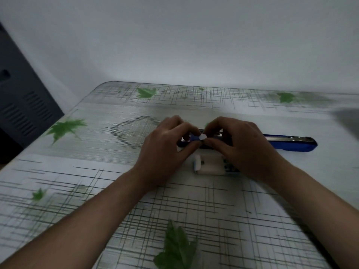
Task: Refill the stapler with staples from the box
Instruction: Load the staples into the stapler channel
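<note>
The leaf-print table cover [233, 220] is bearing the white staple box [209, 165], lying just beside the unfolded blue stapler [291, 143]; over it, the left hand [165, 144] and right hand [242, 144] are fingertip-pinching a blue-and-white packet [197, 137], probably unwrapping staples.

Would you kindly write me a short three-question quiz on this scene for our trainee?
1. True or false: the blue stapler stands on end on the table.
2. Which lies nearer the person: A, the stapler, or B, the white box?
3. How many hands pinch the small blue and white piece?
Key: 1 false, it lies flat; 2 B; 3 two, the left hand and the right hand.
</note>
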Motion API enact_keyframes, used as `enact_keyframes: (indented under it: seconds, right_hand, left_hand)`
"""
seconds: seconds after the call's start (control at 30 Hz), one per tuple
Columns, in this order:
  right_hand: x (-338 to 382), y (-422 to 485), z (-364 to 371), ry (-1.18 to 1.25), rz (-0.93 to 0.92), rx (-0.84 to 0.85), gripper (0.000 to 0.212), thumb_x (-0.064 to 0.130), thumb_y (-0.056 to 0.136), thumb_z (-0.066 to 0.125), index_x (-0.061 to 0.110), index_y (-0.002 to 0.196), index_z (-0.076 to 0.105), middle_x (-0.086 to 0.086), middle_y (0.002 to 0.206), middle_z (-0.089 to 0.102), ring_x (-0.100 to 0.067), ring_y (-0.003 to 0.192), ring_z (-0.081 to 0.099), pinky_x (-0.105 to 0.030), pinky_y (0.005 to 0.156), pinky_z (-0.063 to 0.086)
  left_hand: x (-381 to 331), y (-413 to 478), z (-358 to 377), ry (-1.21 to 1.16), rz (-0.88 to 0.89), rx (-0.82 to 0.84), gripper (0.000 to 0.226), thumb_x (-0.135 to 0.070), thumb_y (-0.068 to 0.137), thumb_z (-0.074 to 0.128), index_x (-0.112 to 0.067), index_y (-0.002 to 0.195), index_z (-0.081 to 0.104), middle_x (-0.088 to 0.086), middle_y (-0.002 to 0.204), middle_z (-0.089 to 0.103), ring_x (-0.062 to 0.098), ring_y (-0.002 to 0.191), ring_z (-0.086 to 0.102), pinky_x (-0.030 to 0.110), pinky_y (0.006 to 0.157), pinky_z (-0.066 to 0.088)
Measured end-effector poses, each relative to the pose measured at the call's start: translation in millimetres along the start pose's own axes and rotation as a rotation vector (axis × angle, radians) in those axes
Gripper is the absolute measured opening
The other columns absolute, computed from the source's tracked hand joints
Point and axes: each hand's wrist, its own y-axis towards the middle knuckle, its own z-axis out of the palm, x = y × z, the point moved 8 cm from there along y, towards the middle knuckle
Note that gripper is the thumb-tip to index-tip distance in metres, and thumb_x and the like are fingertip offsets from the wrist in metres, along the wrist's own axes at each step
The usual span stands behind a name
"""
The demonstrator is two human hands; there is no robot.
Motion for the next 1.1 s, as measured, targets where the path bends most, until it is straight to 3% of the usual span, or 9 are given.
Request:
enact_keyframes:
  seconds: [0.13, 0.27, 0.4, 0.6, 0.7, 0.87, 1.1]
  right_hand:
    - [0, 1, -3, -0.012, 0.001, -0.056, 0.011, 0.022, 0.086, 0.067, 0.017, 0.094, 0.062, 0.011, 0.084, 0.060, 0.018, 0.070, 0.051, 0.000, 0.062, 0.036]
    - [-4, 5, -2, -0.048, 0.015, -0.054, 0.014, 0.027, 0.088, 0.064, 0.018, 0.098, 0.061, 0.010, 0.092, 0.062, 0.014, 0.066, 0.049, -0.006, 0.057, 0.036]
    - [-10, 11, -2, -0.077, 0.014, -0.061, 0.015, 0.029, 0.087, 0.064, 0.020, 0.098, 0.060, 0.008, 0.093, 0.063, 0.010, 0.061, 0.044, -0.010, 0.059, 0.031]
    - [-20, 17, 3, -0.070, 0.053, -0.056, 0.012, 0.031, 0.088, 0.061, 0.023, 0.097, 0.058, 0.009, 0.095, 0.061, 0.007, 0.067, 0.042, -0.022, 0.064, 0.038]
    - [-22, 17, 7, -0.076, 0.062, -0.040, 0.013, 0.030, 0.088, 0.061, 0.022, 0.098, 0.059, 0.008, 0.096, 0.060, 0.007, 0.068, 0.042, -0.018, 0.062, 0.035]
    - [-26, 18, 7, -0.102, 0.083, -0.038, 0.013, 0.032, 0.088, 0.061, 0.024, 0.097, 0.059, 0.010, 0.094, 0.059, -0.001, 0.072, 0.046, -0.027, 0.068, 0.044]
    - [-30, 19, 10, -0.124, 0.106, -0.012, 0.013, 0.033, 0.087, 0.063, 0.025, 0.096, 0.060, 0.012, 0.092, 0.059, -0.002, 0.072, 0.048, -0.026, 0.068, 0.043]
  left_hand:
    - [-2, 5, -3, -0.001, -0.019, -0.071, 0.023, -0.032, 0.086, 0.066, -0.015, 0.101, 0.069, -0.001, 0.093, 0.055, 0.016, 0.091, 0.051, 0.030, 0.073, 0.046]
    - [-1, 9, -1, 0.042, -0.030, -0.080, 0.028, -0.035, 0.086, 0.062, -0.014, 0.103, 0.070, 0.000, 0.097, 0.054, 0.015, 0.094, 0.049, 0.027, 0.077, 0.043]
    - [2, 14, 1, 0.043, -0.037, -0.089, 0.027, -0.033, 0.086, 0.062, -0.013, 0.102, 0.071, 0.004, 0.101, 0.060, 0.019, 0.097, 0.052, 0.032, 0.079, 0.046]
    - [10, 19, 7, 0.069, -0.063, -0.067, 0.019, -0.026, 0.085, 0.069, -0.015, 0.101, 0.071, 0.003, 0.101, 0.065, 0.020, 0.097, 0.055, 0.040, 0.081, 0.047]
    - [12, 20, 11, 0.064, -0.073, -0.032, 0.017, -0.025, 0.085, 0.070, -0.017, 0.100, 0.071, 0.002, 0.099, 0.066, 0.019, 0.095, 0.055, 0.036, 0.081, 0.047]
    - [15, 21, 14, 0.038, -0.103, -0.004, 0.014, -0.027, 0.084, 0.068, -0.023, 0.098, 0.071, -0.002, 0.097, 0.066, 0.014, 0.094, 0.054, 0.022, 0.078, 0.037]
    - [17, 19, 17, -0.011, -0.142, 0.047, 0.016, -0.029, 0.083, 0.067, -0.024, 0.098, 0.069, -0.003, 0.098, 0.066, 0.015, 0.094, 0.056, 0.026, 0.080, 0.043]
